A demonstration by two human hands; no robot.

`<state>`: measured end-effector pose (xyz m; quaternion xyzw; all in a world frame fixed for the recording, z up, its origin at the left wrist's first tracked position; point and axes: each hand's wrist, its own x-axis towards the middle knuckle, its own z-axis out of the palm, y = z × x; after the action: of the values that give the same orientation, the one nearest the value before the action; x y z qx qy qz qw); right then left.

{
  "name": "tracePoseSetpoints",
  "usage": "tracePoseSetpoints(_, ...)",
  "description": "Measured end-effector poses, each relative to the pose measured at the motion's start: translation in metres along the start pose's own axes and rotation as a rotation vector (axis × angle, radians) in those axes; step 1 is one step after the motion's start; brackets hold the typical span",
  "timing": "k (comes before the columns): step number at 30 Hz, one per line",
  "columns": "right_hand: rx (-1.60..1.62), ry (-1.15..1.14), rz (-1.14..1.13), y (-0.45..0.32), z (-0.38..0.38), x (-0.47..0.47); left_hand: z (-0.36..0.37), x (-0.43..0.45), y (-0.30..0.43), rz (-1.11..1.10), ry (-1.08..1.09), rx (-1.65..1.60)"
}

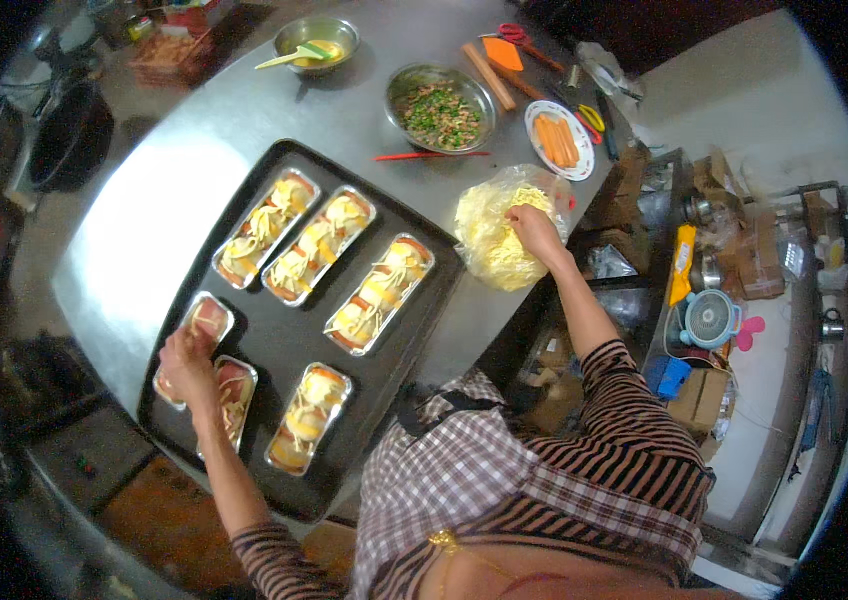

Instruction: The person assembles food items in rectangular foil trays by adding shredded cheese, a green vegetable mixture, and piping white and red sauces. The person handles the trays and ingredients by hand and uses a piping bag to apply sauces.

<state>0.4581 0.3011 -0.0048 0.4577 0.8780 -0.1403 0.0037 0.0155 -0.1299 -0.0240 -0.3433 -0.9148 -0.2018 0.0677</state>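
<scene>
My right hand (pixel 536 234) reaches into a clear plastic bag (pixel 478 251) of shredded cheese (pixel 529 197), its fingers bunched together on the shreds. Over the left side of a black baking tray (pixel 274 330), my left hand (pixel 191 367) is above a foil loaf pan (pixel 207 319) with pinkish meat slices on top. Whether its fingers hold anything is hidden. Beside that hand, another foil pan (pixel 236 382) shows meat slices and some shreds. Several more foil pans on the tray, such as the middle one (pixel 380 292), hold dough topped with yellow and white shreds.
Behind the tray stand a steel bowl of chopped green filling (pixel 439 112), a red stick (pixel 431 156), a plate of sausages (pixel 559 141) and a bowl with a green brush (pixel 316 45). A rolling pin (pixel 489 77), an orange scraper (pixel 502 54) and scissors (pixel 589 120) lie at the back right.
</scene>
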Motion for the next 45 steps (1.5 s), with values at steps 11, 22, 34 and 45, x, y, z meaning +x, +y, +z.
tracePoseSetpoints(11,-0.072,0.051,-0.143,0.004,0.026,0.019,-0.015,-0.012,0.005,-0.044,0.040,-0.081)
tracePoseSetpoints(22,0.171,0.133,-0.065,0.016,0.009,0.010,-0.019,-0.007,0.013,0.006,0.112,-0.175)
tracePoseSetpoints(34,1.038,0.001,-0.032,-0.132,-0.051,0.020,0.004,0.038,0.069,-0.158,0.028,-0.514)
tracePoseSetpoints(45,1.094,-0.499,-0.318,-0.396,0.106,0.066,0.031,0.032,0.065,-0.183,0.029,-0.543)
